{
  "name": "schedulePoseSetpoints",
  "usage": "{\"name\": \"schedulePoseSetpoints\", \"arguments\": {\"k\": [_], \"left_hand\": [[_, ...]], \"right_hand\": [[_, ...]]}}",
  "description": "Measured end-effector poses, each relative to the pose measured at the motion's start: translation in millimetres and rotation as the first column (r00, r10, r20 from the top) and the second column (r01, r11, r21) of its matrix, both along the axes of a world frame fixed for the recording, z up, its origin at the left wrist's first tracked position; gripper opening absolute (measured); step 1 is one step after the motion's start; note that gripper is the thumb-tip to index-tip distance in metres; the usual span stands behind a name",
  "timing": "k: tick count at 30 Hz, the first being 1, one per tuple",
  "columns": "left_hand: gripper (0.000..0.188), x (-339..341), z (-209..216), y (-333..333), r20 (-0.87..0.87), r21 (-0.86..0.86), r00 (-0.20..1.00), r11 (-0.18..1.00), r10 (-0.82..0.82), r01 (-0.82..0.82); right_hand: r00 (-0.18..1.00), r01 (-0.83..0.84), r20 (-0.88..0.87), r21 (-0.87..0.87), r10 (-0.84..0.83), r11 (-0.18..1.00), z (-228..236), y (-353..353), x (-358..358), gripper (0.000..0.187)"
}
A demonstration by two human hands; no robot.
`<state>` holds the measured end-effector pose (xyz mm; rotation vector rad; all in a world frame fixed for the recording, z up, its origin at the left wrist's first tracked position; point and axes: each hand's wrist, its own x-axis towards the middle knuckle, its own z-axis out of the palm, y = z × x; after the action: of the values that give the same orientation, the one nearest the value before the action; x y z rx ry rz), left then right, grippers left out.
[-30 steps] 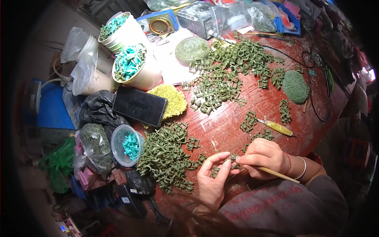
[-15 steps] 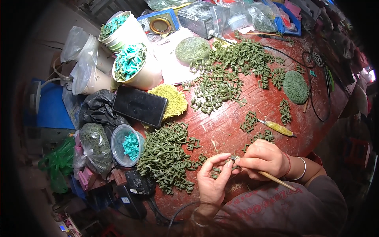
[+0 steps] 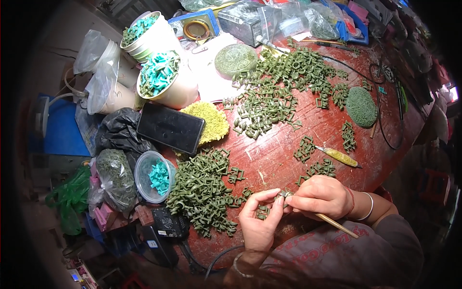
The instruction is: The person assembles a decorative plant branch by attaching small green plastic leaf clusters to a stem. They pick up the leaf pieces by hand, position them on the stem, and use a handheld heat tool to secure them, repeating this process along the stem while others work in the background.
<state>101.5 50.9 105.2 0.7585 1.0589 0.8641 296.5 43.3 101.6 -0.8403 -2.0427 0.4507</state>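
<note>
My left hand (image 3: 257, 229) is closed, with a small dark green piece (image 3: 285, 193) pinched between thumb and fingertips. Another green piece (image 3: 263, 211) shows inside the curl of its fingers. My right hand (image 3: 323, 195) grips a slim tool with a wooden handle (image 3: 339, 226), which sticks out below the palm. The tool's tip meets the pinched piece, but the fingers hide most of it. Just beyond my right hand lie small green pieces (image 3: 321, 168) and a yellow-handled pointed tool (image 3: 340, 157).
Heaps of green ring-like pieces lie on the red table, one at left (image 3: 202, 192) and one farther back (image 3: 284, 91). A phone (image 3: 171, 128) rests on a yellow sponge (image 3: 214, 125). At left stand a clear tub (image 3: 144, 185) and a white bucket (image 3: 180, 91). A green scouring pad (image 3: 361, 107) lies right.
The wooden handle's free end has swung slightly down and to the left as my right hand turned a little. My left hand keeps its pinch in nearly the same place.
</note>
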Motion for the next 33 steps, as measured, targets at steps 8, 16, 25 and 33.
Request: {"name": "schedulePoseSetpoints", "arguments": {"k": [8,16,25,33], "left_hand": [[0.022,-0.5,4.6,1.7,0.006,-0.071,1.0,0.997,-0.02,0.02],[0.024,-0.8,1.3,1.8,0.028,-0.082,0.999,0.996,-0.017,0.019],[0.025,-1.5,0.1,1.3,0.072,-0.065,0.997,0.998,-0.021,0.026],[0.024,-2.3,-2.0,0.4,0.059,-0.078,0.998,0.997,-0.024,0.029]], "right_hand": [[0.997,0.052,-0.059,-0.006,-0.052,0.999,3.5,-1.1,-1.3,0.026],[0.993,0.111,-0.029,-0.049,-0.112,0.993,3.0,0.1,-3.3,0.022],[0.997,0.08,0.009,-0.027,-0.08,0.996,-2.0,-0.9,-2.4,0.027],[0.995,0.095,-0.017,-0.016,-0.096,0.995,-0.7,-0.5,-2.5,0.025]]}}
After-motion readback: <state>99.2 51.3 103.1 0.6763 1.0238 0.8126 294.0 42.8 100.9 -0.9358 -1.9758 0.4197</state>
